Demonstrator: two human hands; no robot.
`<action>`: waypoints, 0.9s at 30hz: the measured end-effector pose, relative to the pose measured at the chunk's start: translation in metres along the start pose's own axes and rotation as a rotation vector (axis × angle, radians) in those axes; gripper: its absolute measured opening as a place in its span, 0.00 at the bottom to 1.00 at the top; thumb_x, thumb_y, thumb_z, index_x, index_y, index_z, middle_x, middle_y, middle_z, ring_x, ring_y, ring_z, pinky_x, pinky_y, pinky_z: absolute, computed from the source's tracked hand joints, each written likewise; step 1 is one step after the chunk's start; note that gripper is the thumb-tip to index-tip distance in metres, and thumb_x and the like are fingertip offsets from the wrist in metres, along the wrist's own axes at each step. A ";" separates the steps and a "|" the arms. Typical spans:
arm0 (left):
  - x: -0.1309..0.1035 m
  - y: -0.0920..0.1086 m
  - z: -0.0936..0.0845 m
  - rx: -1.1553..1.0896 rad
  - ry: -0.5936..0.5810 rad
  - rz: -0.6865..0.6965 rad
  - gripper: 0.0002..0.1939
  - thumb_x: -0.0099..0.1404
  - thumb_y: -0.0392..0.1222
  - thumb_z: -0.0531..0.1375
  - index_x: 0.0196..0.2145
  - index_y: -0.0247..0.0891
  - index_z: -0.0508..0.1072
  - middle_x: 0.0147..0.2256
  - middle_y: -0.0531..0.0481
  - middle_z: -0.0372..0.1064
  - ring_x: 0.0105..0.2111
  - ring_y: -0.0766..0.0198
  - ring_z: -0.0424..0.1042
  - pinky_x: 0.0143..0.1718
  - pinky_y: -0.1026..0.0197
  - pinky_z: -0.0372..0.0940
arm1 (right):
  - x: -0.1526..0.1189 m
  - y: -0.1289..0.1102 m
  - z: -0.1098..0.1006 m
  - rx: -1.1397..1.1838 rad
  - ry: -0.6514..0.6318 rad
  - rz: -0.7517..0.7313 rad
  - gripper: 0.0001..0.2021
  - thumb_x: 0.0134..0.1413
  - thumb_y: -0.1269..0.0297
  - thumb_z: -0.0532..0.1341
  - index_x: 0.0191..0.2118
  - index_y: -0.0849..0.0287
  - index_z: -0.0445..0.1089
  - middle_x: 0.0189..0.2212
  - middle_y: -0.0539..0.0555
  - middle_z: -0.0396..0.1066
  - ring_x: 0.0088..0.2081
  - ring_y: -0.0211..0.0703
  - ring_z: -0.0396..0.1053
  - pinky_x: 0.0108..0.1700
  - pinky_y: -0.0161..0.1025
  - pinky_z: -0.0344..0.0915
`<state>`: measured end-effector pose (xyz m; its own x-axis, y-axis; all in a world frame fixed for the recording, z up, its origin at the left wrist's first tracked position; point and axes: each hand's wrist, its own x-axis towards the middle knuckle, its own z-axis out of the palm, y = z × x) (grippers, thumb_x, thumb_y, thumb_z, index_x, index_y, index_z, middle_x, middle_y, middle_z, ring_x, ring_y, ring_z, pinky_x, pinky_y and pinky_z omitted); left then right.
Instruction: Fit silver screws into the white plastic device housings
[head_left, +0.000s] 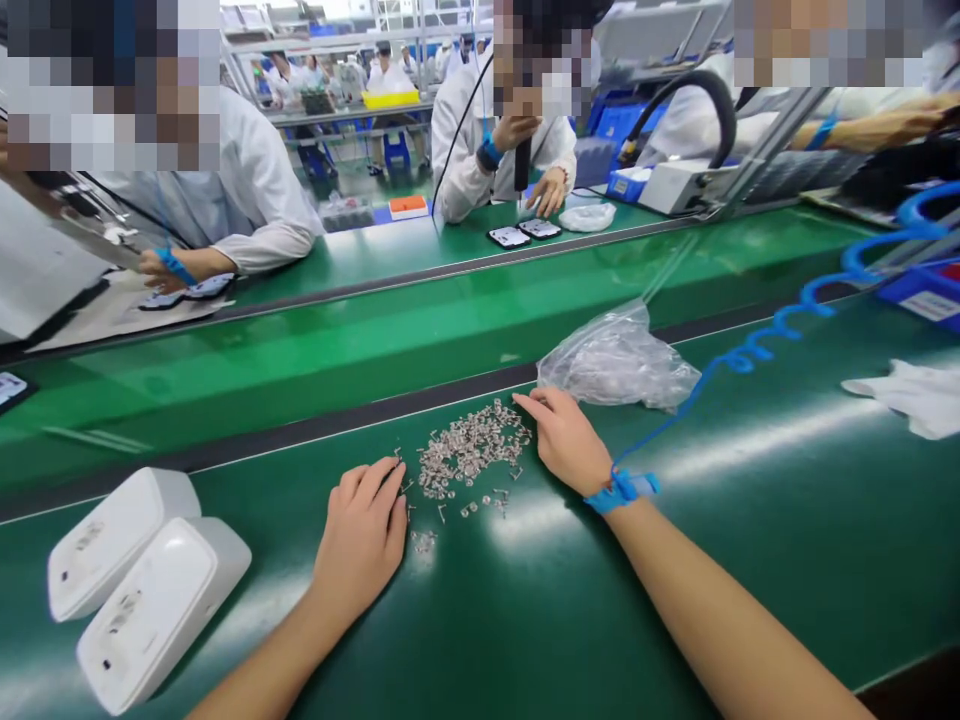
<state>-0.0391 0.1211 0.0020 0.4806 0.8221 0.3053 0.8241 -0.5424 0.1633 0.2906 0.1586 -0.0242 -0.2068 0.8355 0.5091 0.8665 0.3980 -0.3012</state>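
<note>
A loose pile of small silvery metal pieces (472,445), which look like screws, is spread on the green work surface, with a few strays at its near edge. My left hand (367,525) rests palm down at the pile's left side, fingers stretched out and touching the outermost bits. On the far right side of the pile is my right hand (562,435), its index finger extended along the edge and the other fingers bent. Nothing shows in either hand. Around my right wrist goes a blue strap (621,492). Just beyond that hand lies a clear plastic bag (619,355).
Two white plastic housings (165,610) lie at the left. A coiled blue cord (780,325) runs from my wrist strap to the right, near a white glove (911,397). Across the green conveyor belt (300,365), people in white work; one holds a black screwdriver (523,165).
</note>
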 end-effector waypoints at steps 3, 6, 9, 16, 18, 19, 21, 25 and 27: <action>-0.003 -0.003 0.001 -0.045 0.013 -0.015 0.18 0.74 0.38 0.51 0.58 0.35 0.69 0.56 0.42 0.69 0.53 0.51 0.64 0.50 0.47 0.64 | 0.001 0.001 0.002 0.029 0.025 0.011 0.20 0.63 0.80 0.48 0.55 0.66 0.70 0.45 0.64 0.67 0.46 0.55 0.65 0.49 0.52 0.68; -0.005 -0.009 0.003 -0.100 0.060 -0.031 0.17 0.74 0.40 0.52 0.57 0.36 0.69 0.55 0.43 0.70 0.53 0.52 0.65 0.52 0.48 0.65 | 0.002 0.002 0.005 0.066 0.061 0.026 0.19 0.63 0.79 0.49 0.51 0.63 0.71 0.42 0.61 0.69 0.44 0.53 0.67 0.49 0.50 0.68; -0.005 -0.018 0.007 -0.147 0.154 -0.054 0.15 0.73 0.41 0.53 0.54 0.38 0.71 0.51 0.44 0.71 0.51 0.55 0.68 0.52 0.50 0.66 | 0.003 0.004 0.009 0.070 0.079 0.035 0.19 0.62 0.80 0.50 0.51 0.61 0.71 0.42 0.60 0.69 0.45 0.53 0.67 0.49 0.49 0.69; -0.001 -0.032 0.007 -0.246 0.270 -0.110 0.12 0.72 0.46 0.54 0.42 0.42 0.76 0.42 0.50 0.76 0.39 0.63 0.76 0.39 0.62 0.70 | 0.007 -0.001 0.011 -0.008 0.029 0.080 0.17 0.62 0.81 0.50 0.50 0.63 0.71 0.41 0.61 0.67 0.44 0.52 0.66 0.49 0.48 0.69; 0.002 -0.033 0.006 -0.273 0.270 -0.123 0.13 0.71 0.49 0.55 0.39 0.43 0.77 0.40 0.52 0.77 0.35 0.64 0.76 0.34 0.65 0.70 | 0.009 -0.003 0.010 -0.013 0.038 0.080 0.15 0.63 0.79 0.51 0.49 0.63 0.71 0.41 0.60 0.67 0.43 0.51 0.66 0.49 0.47 0.68; 0.003 -0.034 0.005 -0.281 0.269 -0.129 0.13 0.71 0.51 0.55 0.38 0.44 0.77 0.39 0.52 0.77 0.34 0.65 0.76 0.33 0.65 0.70 | 0.010 -0.003 0.010 -0.012 0.043 0.082 0.13 0.64 0.78 0.52 0.48 0.62 0.71 0.40 0.60 0.67 0.43 0.51 0.66 0.48 0.47 0.68; 0.004 -0.034 0.005 -0.292 0.270 -0.152 0.15 0.69 0.54 0.56 0.36 0.44 0.78 0.38 0.53 0.78 0.33 0.65 0.77 0.33 0.66 0.70 | 0.011 -0.003 0.012 -0.006 0.051 0.093 0.11 0.66 0.77 0.53 0.45 0.60 0.71 0.40 0.58 0.67 0.43 0.50 0.66 0.48 0.45 0.68; 0.004 -0.034 0.002 -0.312 0.237 -0.255 0.19 0.66 0.60 0.56 0.36 0.46 0.80 0.37 0.54 0.80 0.29 0.65 0.76 0.31 0.67 0.71 | 0.010 0.000 0.016 0.002 0.050 0.117 0.08 0.67 0.75 0.55 0.40 0.59 0.70 0.39 0.56 0.67 0.41 0.48 0.66 0.47 0.43 0.66; 0.004 -0.036 0.000 -0.310 0.192 -0.317 0.19 0.64 0.62 0.57 0.36 0.47 0.80 0.36 0.55 0.80 0.27 0.65 0.76 0.29 0.68 0.70 | 0.009 0.000 0.017 -0.015 0.040 0.127 0.07 0.68 0.74 0.56 0.39 0.59 0.69 0.38 0.55 0.67 0.41 0.48 0.66 0.46 0.42 0.65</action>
<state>-0.0675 0.1436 -0.0025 0.1321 0.9242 0.3583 0.7786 -0.3204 0.5395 0.2807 0.1725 -0.0331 -0.0775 0.8629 0.4993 0.8912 0.2845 -0.3532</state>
